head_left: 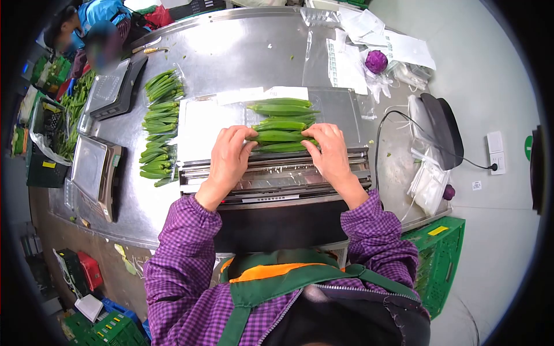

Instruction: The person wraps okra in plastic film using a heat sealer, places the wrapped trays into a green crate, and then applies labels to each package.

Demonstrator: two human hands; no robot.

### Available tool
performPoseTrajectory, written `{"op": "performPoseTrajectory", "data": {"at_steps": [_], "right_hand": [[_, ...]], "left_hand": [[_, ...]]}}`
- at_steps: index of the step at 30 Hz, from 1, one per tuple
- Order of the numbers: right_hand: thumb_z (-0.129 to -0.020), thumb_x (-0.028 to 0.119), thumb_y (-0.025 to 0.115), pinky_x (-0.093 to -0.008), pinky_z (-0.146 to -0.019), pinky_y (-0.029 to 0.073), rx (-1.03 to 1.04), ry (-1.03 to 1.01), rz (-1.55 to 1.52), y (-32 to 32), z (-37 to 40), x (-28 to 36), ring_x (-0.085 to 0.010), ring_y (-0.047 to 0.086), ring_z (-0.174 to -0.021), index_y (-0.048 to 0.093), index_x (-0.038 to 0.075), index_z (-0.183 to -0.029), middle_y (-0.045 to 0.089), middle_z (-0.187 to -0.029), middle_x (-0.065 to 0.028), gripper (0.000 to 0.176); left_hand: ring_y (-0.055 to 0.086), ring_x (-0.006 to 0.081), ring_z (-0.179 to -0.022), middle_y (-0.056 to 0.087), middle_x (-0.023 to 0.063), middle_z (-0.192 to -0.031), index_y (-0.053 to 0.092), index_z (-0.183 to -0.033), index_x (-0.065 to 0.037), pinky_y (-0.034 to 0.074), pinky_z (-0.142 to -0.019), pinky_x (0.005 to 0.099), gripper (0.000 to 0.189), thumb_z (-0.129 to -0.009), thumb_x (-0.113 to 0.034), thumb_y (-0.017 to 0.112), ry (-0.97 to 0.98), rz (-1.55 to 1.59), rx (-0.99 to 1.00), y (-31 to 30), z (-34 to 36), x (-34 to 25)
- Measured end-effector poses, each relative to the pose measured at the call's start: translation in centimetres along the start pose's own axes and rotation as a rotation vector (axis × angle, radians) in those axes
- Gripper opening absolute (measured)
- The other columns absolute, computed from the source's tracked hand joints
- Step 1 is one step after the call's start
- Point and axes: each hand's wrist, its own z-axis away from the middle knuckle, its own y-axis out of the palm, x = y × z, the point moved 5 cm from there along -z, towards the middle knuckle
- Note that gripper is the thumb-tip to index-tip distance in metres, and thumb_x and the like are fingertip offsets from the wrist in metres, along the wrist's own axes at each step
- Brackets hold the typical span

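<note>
A row of green okra (281, 136) lies crosswise on the metal plate of a film wrapping machine (196, 124), in front of me. My left hand (229, 154) grips the left ends of the nearer pods between thumb and fingers. At their right ends, my right hand (330, 154) holds them in the same way. More okra (281, 107) lies just beyond, on what looks like clear film. Between my wrists runs the machine's roller slot (274, 172). Several bundles of okra (158, 124) form a column to the left of the machine.
Two scales (91, 158) stand at the left, near another person (104, 43) and crates of greens. A knife (154, 50) lies at the back left. Plastic bags (430, 184), a purple cabbage (376, 61) and a black cable (378, 150) are at the right. A green crate (441, 259) stands below.
</note>
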Motion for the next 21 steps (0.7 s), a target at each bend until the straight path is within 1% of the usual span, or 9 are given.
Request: {"op": "performPoseTrajectory", "data": {"at_steps": [3, 5, 9, 12, 13, 15, 16, 19, 21], "right_hand": [[-0.076, 0.010, 0.066, -0.0362, -0.082, 0.040, -0.006, 0.023, -0.046, -0.5, -0.5, 0.5, -0.0251, 0.053, -0.093, 0.062, 0.005, -0.090, 0.059, -0.093, -0.0061, 0.015], [-0.077, 0.010, 0.066, -0.0360, -0.081, 0.040, -0.009, 0.024, -0.080, -1.0, -0.7, 1.3, -0.0254, 0.053, -0.091, 0.062, 0.005, -0.089, 0.060, -0.091, -0.0067, 0.014], [-0.078, 0.010, 0.066, -0.0352, -0.076, 0.043, -0.050, 0.036, -0.188, -2.4, -0.7, 3.8, -0.0272, 0.055, -0.084, 0.061, 0.004, -0.090, 0.061, -0.087, -0.0089, 0.014], [-0.078, 0.009, 0.066, -0.0346, -0.074, 0.043, -0.058, 0.030, -0.236, -3.0, -0.4, 5.8, -0.0276, 0.055, -0.082, 0.061, 0.003, -0.090, 0.061, -0.086, -0.0095, 0.014], [-0.078, 0.009, 0.066, -0.0343, -0.073, 0.044, -0.060, 0.040, -0.254, -3.1, -0.2, 6.4, -0.0274, 0.055, -0.082, 0.061, 0.003, -0.090, 0.061, -0.086, -0.0095, 0.014], [-0.077, 0.008, 0.067, -0.0343, -0.073, 0.044, -0.049, 0.027, -0.274, -2.9, 0.2, 7.7, -0.0273, 0.055, -0.082, 0.061, 0.003, -0.090, 0.061, -0.086, -0.0096, 0.015], [-0.077, 0.007, 0.067, -0.0343, -0.073, 0.044, -0.048, 0.026, -0.291, -2.8, 0.5, 8.2, -0.0272, 0.056, -0.082, 0.061, 0.002, -0.089, 0.061, -0.086, -0.0096, 0.015], [-0.077, 0.004, 0.066, -0.0319, -0.077, 0.044, -0.021, -0.005, -0.317, -2.0, 1.1, 10.2, -0.0261, 0.058, -0.086, 0.061, 0.000, -0.091, 0.062, -0.089, -0.0108, 0.015], [-0.075, 0.002, 0.067, -0.0344, -0.078, 0.045, -0.022, -0.050, -0.314, -1.4, 1.5, 11.7, -0.0280, 0.057, -0.089, 0.061, 0.001, -0.094, 0.061, -0.093, -0.0114, 0.020]], "left_hand": [[0.054, 0.0252, -0.082, 0.060, 0.0076, -0.092, 0.060, -0.093, -0.006, 0.047, -0.069, 0.0344, 0.020, -0.075, 0.000, 0.066, -0.016, 0.025, -0.058, -1.0, 0.0, -0.7], [0.054, 0.0223, -0.079, 0.060, 0.0074, -0.094, 0.060, -0.095, -0.006, 0.047, -0.065, 0.0313, 0.019, -0.077, -0.001, 0.065, -0.177, 0.187, -0.062, -1.9, 0.5, -0.5], [0.055, 0.0167, -0.079, 0.060, 0.0063, -0.094, 0.061, -0.101, -0.004, 0.047, -0.066, 0.0267, 0.021, -0.080, -0.002, 0.064, -0.284, 0.307, -0.081, -3.2, 2.3, -0.6], [0.058, 0.0106, -0.087, 0.059, 0.0042, -0.096, 0.058, -0.112, 0.000, 0.047, -0.076, 0.0230, 0.027, -0.085, -0.005, 0.062, -0.481, 0.686, -0.119, -3.3, 4.5, 0.1], [0.058, 0.0106, -0.087, 0.059, 0.0042, -0.096, 0.058, -0.112, 0.000, 0.047, -0.076, 0.0230, 0.027, -0.085, -0.005, 0.062, -0.485, 0.684, -0.133, -3.6, 5.1, 0.1], [0.059, 0.0111, -0.088, 0.060, 0.0053, -0.101, 0.056, -0.115, 0.002, 0.048, -0.078, 0.0233, 0.030, -0.086, -0.006, 0.062, -0.653, 1.102, -0.162, -3.2, 6.8, 0.4], [0.060, 0.0121, -0.087, 0.061, 0.0067, -0.103, 0.054, -0.116, 0.002, 0.049, -0.080, 0.0243, 0.032, -0.086, -0.005, 0.062, -0.698, 1.165, -0.160, -3.3, 7.5, 0.5], [0.060, 0.0127, -0.089, 0.062, 0.0073, -0.104, 0.055, -0.115, 0.001, 0.049, -0.082, 0.0257, 0.030, -0.086, -0.004, 0.062, -0.705, 1.315, -0.259, -4.0, 9.1, 1.0], [0.060, 0.0130, -0.089, 0.062, 0.0071, -0.102, 0.056, -0.113, 0.001, 0.050, -0.082, 0.0263, 0.028, -0.085, -0.003, 0.062, -0.700, 1.311, -0.340, -5.2, 10.1, 1.6]]}}
